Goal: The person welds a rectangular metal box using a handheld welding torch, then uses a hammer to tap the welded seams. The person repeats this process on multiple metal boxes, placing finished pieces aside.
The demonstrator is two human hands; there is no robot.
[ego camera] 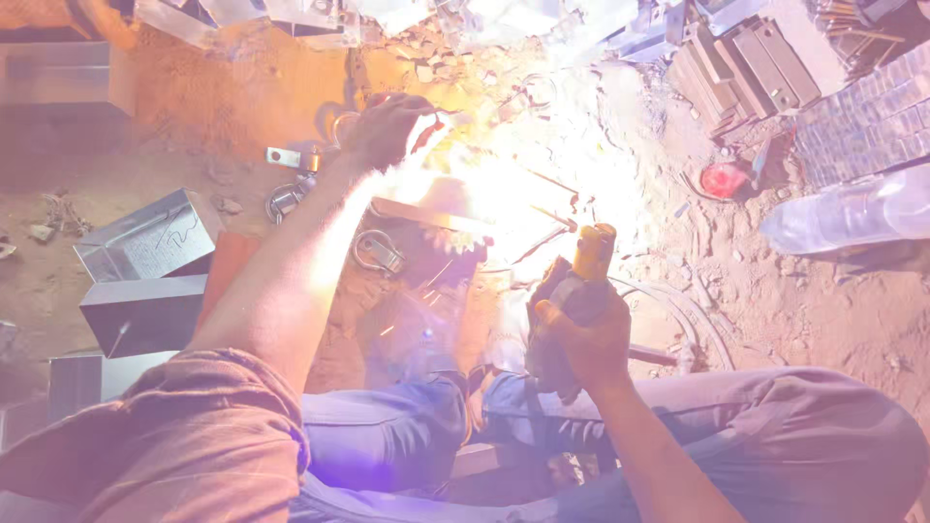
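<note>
Yellow-tipped welding tool (584, 281) gripped tight by right hand (578, 339), small metal piece (438, 124) pinched by left hand (387, 129), bright white glare (504, 184) seen between.

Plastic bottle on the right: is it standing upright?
No. The clear plastic bottle lies on its side on the sandy ground, right of the welding glare.

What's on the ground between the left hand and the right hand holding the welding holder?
In the head view, between the left hand and right hand gripping the welding holder lies a flat metal strip, half lost in the arc glare.
</note>
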